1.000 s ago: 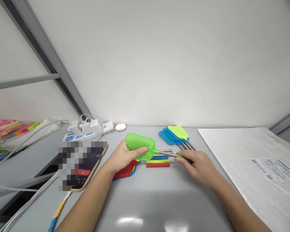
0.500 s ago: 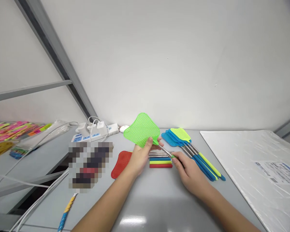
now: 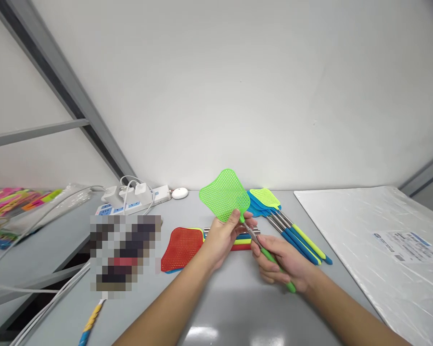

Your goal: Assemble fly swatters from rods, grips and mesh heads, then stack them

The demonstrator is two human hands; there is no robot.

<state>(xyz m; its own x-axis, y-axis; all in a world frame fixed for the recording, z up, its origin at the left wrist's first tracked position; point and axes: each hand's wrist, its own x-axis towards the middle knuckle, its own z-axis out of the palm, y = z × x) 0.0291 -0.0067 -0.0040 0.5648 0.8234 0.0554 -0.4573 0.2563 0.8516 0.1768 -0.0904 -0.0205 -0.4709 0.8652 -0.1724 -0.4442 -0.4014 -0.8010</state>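
Observation:
A bright green fly swatter (image 3: 225, 194) with a metal shaft is held in front of me above the table, tilted with its head up and to the left. My left hand (image 3: 226, 235) pinches it where the head joins the shaft. Lower down, my right hand (image 3: 283, 262) has its fingers closed around the green grip and the shaft's lower end. Partly hidden behind my left hand lies a red fly swatter (image 3: 182, 247), with yellow and blue ones under it. Just right of the held head rests a stack of blue and yellow-green fly swatters (image 3: 292, 233).
A white wrapped package (image 3: 350, 230) with a label covers the table's right side. At the left stand a power strip (image 3: 132, 206) with plugs and cables, a round white object (image 3: 180, 193) and a pixelated area. Colourful bagged items (image 3: 21, 206) lie on the far-left shelf.
The green swatter and my left hand have shifted right in view. My right hand has turned, so its fingers and the green grip now show. The camera view has shifted slightly.

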